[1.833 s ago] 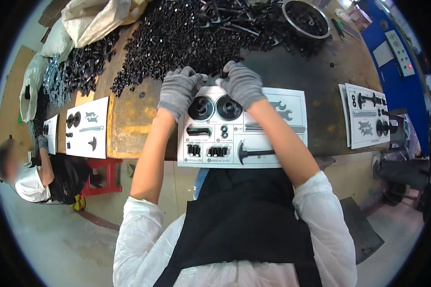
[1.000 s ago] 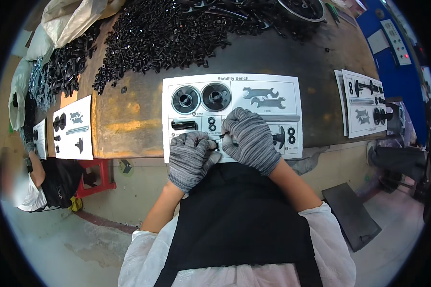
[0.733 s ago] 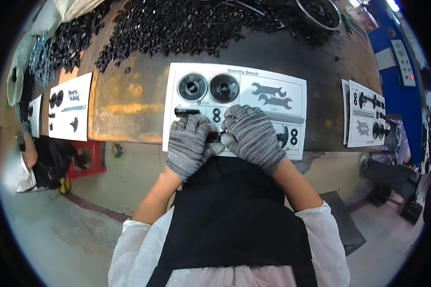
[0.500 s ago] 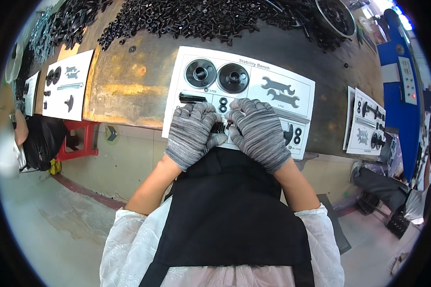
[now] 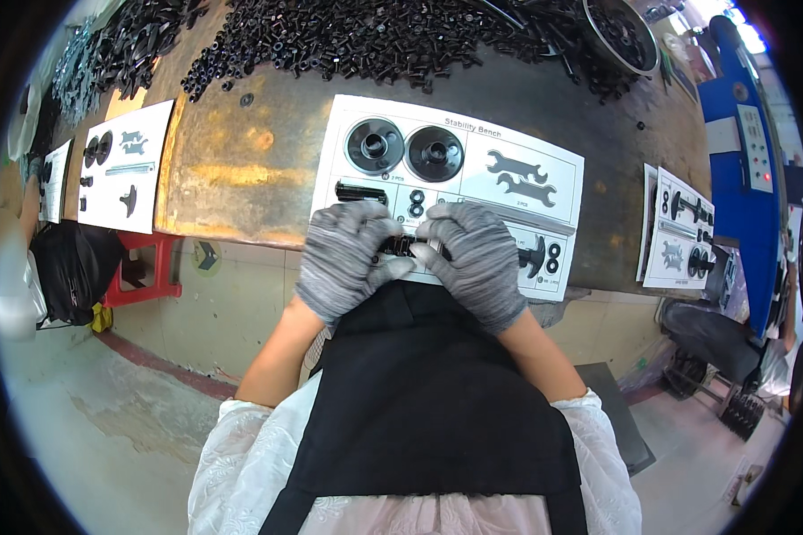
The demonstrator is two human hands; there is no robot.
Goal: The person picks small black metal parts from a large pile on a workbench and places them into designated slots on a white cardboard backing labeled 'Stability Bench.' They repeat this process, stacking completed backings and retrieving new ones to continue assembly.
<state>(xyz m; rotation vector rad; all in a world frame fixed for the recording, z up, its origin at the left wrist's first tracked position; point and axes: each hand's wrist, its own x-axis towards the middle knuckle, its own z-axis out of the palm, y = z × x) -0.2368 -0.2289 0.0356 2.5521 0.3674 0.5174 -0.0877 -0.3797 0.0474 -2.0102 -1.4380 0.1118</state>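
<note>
Both my hands wear grey striped knit gloves and meet low over a white printed card [image 5: 330, 165]. With curled fingers, my left hand [image 5: 346, 259] closes around the left side of some small black bolt-like pieces [image 5: 400, 245]. The fingers of my right hand [image 5: 475, 263] pinch at their right end, where their grip is partly hidden. Above them on the card are two round black discs [image 5: 434, 153], black bolts [image 5: 360, 193] and a pair of black rings [image 5: 416, 203]. Two flat grey wrenches [image 5: 526, 189] show at the upper right. A dark T-shaped part [image 5: 533, 257] lies beside my right hand.
A heap of small black fasteners [image 5: 330, 40] covers the table's far side. A round metal bowl [image 5: 617, 36] stands far right. Similar cards hang over the edge at left [image 5: 125, 165] and right [image 5: 678, 227]. A red stool [image 5: 156, 272] stands below left.
Both hands have shifted slightly nearer to me and to the left. More of the small black pieces shows between them, and the T-shaped part beside my right hand is more exposed.
</note>
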